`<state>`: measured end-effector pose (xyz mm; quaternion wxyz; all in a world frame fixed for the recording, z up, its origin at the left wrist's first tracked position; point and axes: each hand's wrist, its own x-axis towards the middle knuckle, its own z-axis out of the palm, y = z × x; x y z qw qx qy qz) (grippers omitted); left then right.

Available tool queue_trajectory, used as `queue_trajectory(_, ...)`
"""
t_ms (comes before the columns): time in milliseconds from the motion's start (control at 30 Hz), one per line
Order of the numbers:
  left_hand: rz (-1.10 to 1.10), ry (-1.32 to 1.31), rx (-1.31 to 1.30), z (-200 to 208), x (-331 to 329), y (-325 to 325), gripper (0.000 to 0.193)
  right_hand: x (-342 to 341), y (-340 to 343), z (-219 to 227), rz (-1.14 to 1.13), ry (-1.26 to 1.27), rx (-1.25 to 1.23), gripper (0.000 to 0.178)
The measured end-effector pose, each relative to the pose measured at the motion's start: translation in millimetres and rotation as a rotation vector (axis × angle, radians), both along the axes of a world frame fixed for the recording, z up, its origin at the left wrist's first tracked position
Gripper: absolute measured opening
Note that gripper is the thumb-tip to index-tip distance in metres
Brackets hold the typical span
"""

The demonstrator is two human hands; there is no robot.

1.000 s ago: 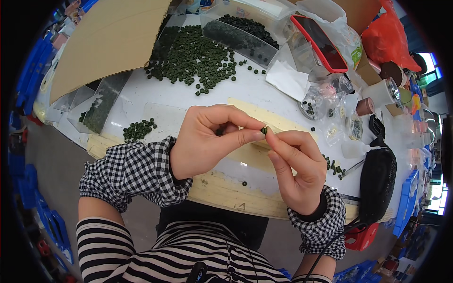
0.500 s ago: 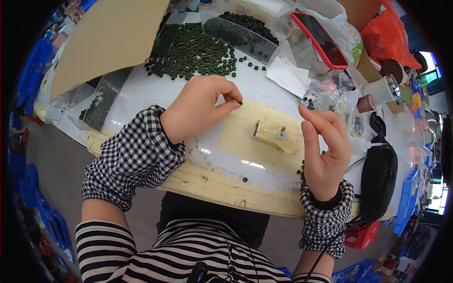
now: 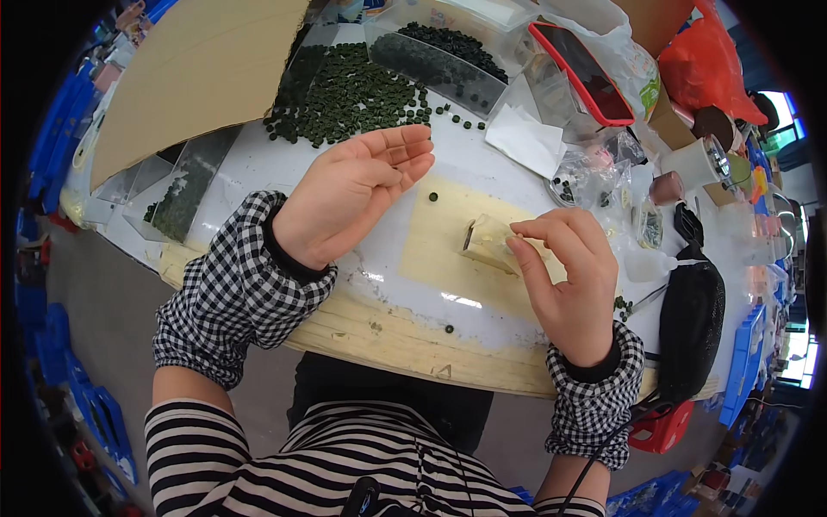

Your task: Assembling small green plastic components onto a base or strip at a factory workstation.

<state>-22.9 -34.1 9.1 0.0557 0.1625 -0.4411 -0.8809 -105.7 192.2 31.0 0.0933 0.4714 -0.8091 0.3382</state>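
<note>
My left hand [image 3: 345, 194] hovers above the table with its fingers stretched out and nothing visible in it. Just right of it, a small dark green round piece [image 3: 433, 196] lies on a pale yellow sheet [image 3: 422, 237]. My right hand [image 3: 575, 280] has thumb and forefinger pinched at the top of a yellowish block-shaped holder [image 3: 485, 239]. Those fingers cover the holder's short upright peg, so I cannot make out what is between them. Another small dark green round piece [image 3: 449, 329] lies near the table's front edge.
A heap of dark green round pieces [image 3: 353, 90] spreads across the back, beside a clear bin [image 3: 439, 73] holding more. Cardboard [image 3: 198, 77] leans at the left. A white tissue [image 3: 525, 138], a red-cased phone [image 3: 586, 73] and a black pouch [image 3: 692, 319] sit toward the right.
My left hand has let go of the small green piece, now on the yellow sheet, and its fingers have straightened. My right hand has moved left and down onto the holder, closing its fingertips.
</note>
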Motion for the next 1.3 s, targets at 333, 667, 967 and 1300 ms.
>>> queue_trajectory(333, -0.195, -0.118, 0.214, 14, 9, 22, 0.024, -1, 18, 11, 0.024, -0.357, -0.471, 0.013)
queue_trajectory(667, -0.480, -0.076, 0.101, 1, 20, 29, 0.033, 5, 13, 5, 0.133, -0.503, -0.477, 0.013)
queue_trajectory(967, -0.458, 0.095, -0.153, 6, 21, 35, 0.031, 7, 12, 5, 0.145, -0.566, -0.486, 0.013)
queue_trajectory(1300, -0.393, 0.171, -0.382, 4, 25, 40, 0.028, 13, 7, -2, 0.198, -0.628, -0.458, 0.011)
